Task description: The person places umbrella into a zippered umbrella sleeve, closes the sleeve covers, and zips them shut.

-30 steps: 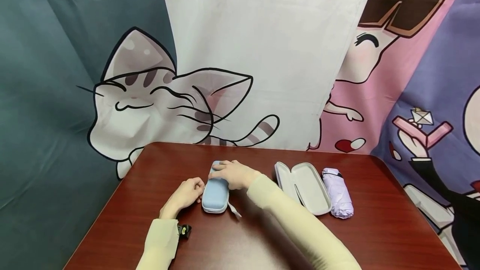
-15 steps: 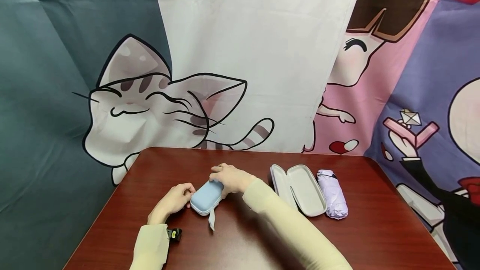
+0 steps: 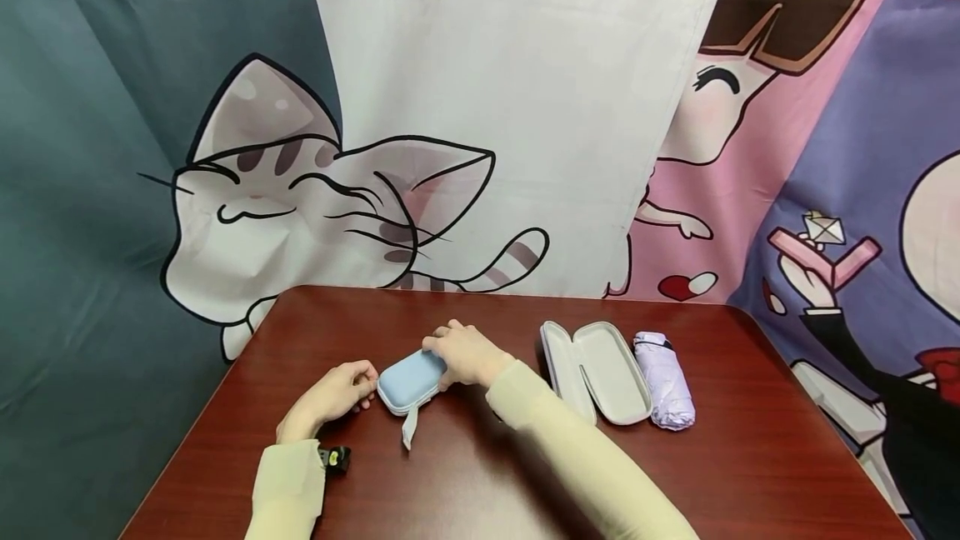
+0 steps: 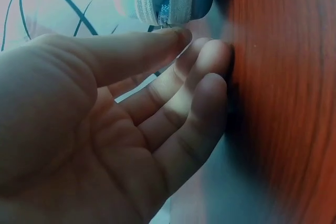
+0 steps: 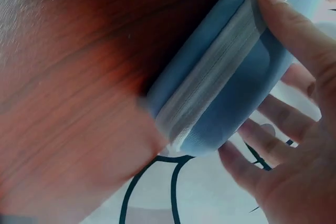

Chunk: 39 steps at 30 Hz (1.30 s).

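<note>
A light blue zippered case sits on the table at a slant, a pale fabric strap trailing from its near side. My left hand is at its left end. The left wrist view has the thumb and index finger of that hand pinching the small zipper pull, its other fingers loosely bent below. From the right, my right hand grips the far end of the case. In the right wrist view its thumb presses near the whitish zipper band, with fingers along the other side. The zipper looks closed along that band.
To the right, an opened hard case with a pale lining lies flat, with a thin dark slit in one half. Beside it lies a folded lilac umbrella. The brown table ends at a cartoon-print curtain.
The blue case has turned, its near end swinging left and its strap now hanging from the near side. My left hand has shifted left; my right hand now grips the case's far end.
</note>
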Motion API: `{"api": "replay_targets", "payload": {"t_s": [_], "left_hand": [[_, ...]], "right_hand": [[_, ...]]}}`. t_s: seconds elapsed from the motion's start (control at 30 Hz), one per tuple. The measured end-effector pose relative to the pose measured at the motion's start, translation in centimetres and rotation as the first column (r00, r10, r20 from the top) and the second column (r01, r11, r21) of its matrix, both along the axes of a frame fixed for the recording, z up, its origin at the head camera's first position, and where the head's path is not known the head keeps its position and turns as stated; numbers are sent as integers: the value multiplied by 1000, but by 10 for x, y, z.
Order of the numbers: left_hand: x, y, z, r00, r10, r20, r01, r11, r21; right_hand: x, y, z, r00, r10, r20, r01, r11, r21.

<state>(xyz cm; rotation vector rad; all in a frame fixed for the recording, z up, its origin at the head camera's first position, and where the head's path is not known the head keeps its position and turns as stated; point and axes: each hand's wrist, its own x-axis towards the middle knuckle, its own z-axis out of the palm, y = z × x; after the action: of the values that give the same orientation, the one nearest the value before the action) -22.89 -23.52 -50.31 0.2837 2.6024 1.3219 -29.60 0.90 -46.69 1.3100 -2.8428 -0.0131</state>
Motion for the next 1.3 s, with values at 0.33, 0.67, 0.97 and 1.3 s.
{"api": "replay_targets", "payload": {"t_s": [0.33, 0.67, 0.97, 1.3], "left_hand": [[0, -10, -1, 997, -71, -22, 71, 997, 5], [2, -14, 0, 996, -75, -53, 72, 996, -44], [-1, -12, 8, 993, -118, -29, 118, 993, -13], [2, -10, 6, 993, -101, -54, 99, 994, -39]], "right_hand": [[4, 1, -4, 998, -64, 6, 65, 997, -51], [10, 1, -2, 993, -117, 16, 118, 992, -41], [16, -3, -1, 964, -261, -47, 259, 965, -36], [11, 4, -12, 981, -167, 96, 180, 974, -141]]}}
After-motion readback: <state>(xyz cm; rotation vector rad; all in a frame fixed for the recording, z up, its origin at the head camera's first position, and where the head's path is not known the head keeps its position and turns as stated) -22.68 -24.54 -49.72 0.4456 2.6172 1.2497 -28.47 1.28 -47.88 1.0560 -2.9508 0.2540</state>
